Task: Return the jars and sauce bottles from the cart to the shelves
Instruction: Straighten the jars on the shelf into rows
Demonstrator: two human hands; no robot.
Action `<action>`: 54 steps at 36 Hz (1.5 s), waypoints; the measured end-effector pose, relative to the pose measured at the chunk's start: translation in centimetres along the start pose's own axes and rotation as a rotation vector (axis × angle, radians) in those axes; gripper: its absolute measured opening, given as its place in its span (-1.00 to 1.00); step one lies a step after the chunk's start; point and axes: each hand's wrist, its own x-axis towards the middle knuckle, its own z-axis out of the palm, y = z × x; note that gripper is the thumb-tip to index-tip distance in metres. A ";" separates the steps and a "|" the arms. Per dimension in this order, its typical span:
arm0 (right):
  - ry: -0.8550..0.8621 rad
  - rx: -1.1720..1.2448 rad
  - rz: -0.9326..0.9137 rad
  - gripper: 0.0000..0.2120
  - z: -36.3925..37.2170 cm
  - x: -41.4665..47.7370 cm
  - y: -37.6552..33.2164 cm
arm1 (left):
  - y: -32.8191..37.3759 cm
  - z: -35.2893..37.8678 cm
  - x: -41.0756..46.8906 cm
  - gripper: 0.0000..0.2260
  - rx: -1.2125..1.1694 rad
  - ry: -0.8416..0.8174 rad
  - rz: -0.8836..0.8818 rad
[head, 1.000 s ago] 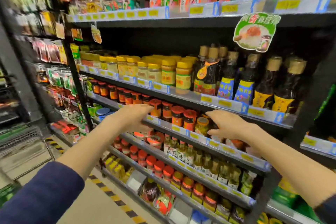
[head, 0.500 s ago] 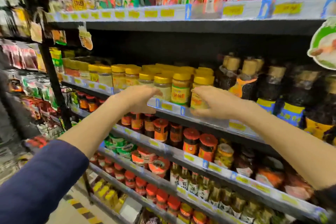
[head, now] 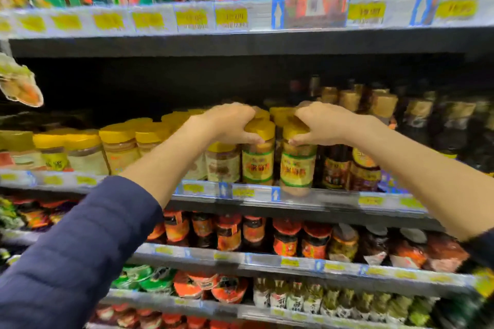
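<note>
My left hand [head: 230, 123] is clamped over the yellow lid of a jar with a green-edged label [head: 258, 152], fingers curled over the top and thumb pressing in just under the lid. My right hand [head: 320, 124] is closed the same way on the neighbouring yellow-lidded jar [head: 298, 161], which sits just right of the first and nearly touches it. Both jars stand upright at the front edge of the middle shelf [head: 334, 199], right behind the price rail. I can't tell whether either base is fully down on the shelf, since the rail hides it.

I judge the step to be seating these two jars in the front row. To do it well I'd keep each jar vertical, push it straight back until it sits clear of the lip, and only then loosen my fingers. Holding by the lid alone gives little control over the base, so I'd move slowly and keep the two jars from knocking together.

To the left runs a row of similar yellow-lidded jars [head: 117, 147], so the left jar has little spare room there. To the right stand dark sauce bottles [head: 365, 165], near my right wrist; I'd draw that hand back toward me, not sideways. Labels should end up facing front.
</note>
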 end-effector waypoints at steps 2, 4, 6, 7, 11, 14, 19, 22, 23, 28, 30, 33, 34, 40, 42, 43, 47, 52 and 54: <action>-0.027 -0.023 0.026 -0.50 -0.1 0.3 0.0 | 0.1 0.2 0.8 -0.32 0.000 -0.020 0.007; -0.059 -0.043 0.050 -0.47 0.0 0.7 0.0 | -0.1 0.5 1.4 -0.32 -0.032 -0.048 0.009; -0.081 -0.062 0.056 -0.43 0.2 1.1 0.0 | -0.4 0.8 1.8 -0.30 -0.076 -0.077 -0.001; -0.084 -0.070 0.052 -0.42 0.3 1.3 0.0 | -0.5 0.9 1.9 -0.28 -0.091 -0.078 -0.003; -0.068 -0.043 0.024 -0.36 0.5 1.7 0.2 | -0.7 0.9 2.0 -0.26 -0.117 -0.084 -0.006; -0.059 -0.003 -0.004 -0.33 0.7 2.2 0.6 | -0.8 0.9 1.9 -0.24 -0.156 -0.091 -0.024; -0.092 0.044 -0.014 -0.26 0.8 2.4 1.2 | -0.9 0.8 1.9 -0.23 -0.199 -0.098 -0.042; -0.106 0.093 -0.029 -0.26 0.7 2.5 1.3 | -0.9 0.6 1.9 -0.25 -0.218 -0.098 -0.049; -0.108 0.100 -0.033 -0.27 0.8 2.5 1.4 | -1.0 0.5 1.8 -0.25 -0.227 -0.097 -0.050; -0.118 0.146 -0.041 -0.28 0.6 2.5 1.7 | -1.0 0.3 1.4 -0.25 -0.228 -0.101 -0.030; -0.125 0.160 -0.059 -0.30 0.4 2.5 1.7 | -1.0 0.3 1.4 -0.25 -0.212 -0.100 -0.022; -0.135 0.177 -0.069 -0.31 0.2 2.5 1.8 | -1.1 0.4 1.5 -0.23 -0.210 -0.109 -0.030; -0.138 0.182 -0.069 -0.31 0.2 2.5 1.8 | -1.1 0.4 1.6 -0.23 -0.212 -0.111 -0.032; -0.125 0.204 -0.074 -0.32 0.5 2.4 1.8 | -0.9 0.7 1.7 -0.24 -0.214 -0.098 -0.035; -0.119 0.205 -0.072 -0.32 0.7 2.3 1.8 | -1.0 0.8 1.6 -0.25 -0.222 -0.082 -0.025; -0.117 0.206 -0.071 -0.32 0.7 2.3 1.8 | -1.0 0.9 1.6 -0.25 -0.228 -0.075 -0.020; -0.122 0.222 -0.070 -0.31 0.9 2.2 1.9 | -1.0 1.1 1.4 -0.26 -0.240 -0.072 -0.015; -0.122 0.222 -0.069 -0.29 0.8 2.3 1.7 | -1.1 1.1 1.0 -0.26 -0.269 -0.085 -0.014; -0.118 0.241 -0.081 -0.29 0.6 2.3 1.6 | -1.2 1.0 0.6 -0.27 -0.296 -0.080 -0.014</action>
